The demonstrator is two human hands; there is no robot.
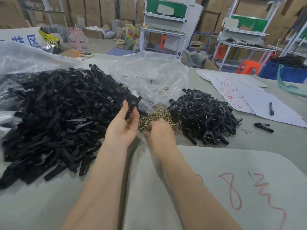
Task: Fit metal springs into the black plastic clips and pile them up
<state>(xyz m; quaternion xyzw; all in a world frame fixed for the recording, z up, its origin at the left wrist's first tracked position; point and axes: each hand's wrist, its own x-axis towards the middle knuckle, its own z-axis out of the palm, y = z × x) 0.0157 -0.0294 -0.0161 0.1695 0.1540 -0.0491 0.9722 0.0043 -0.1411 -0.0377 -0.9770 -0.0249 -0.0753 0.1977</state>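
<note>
A large heap of black plastic clip halves point(54, 113) covers the table's left side. Brass-coloured metal springs point(156, 116) lie spilled in the middle, in front of a clear plastic bag point(149, 77). To the right stands a smaller pile of assembled black clips point(204, 117) with springs showing. My left hand point(123, 125) holds a black clip piece point(132, 103) between thumb and fingers, raised above the springs. My right hand point(157, 131) is over the near edge of the springs with its fingers curled down into them; what they pinch is hidden.
One assembled clip point(264, 127) and a loose spring point(247, 130) lie apart at the right. White paper sheets with red writing point(240, 90) and a black pen point(271, 108) sit beyond. A grey board with red marks point(232, 188) lies near me. Benches, stools and cartons fill the background.
</note>
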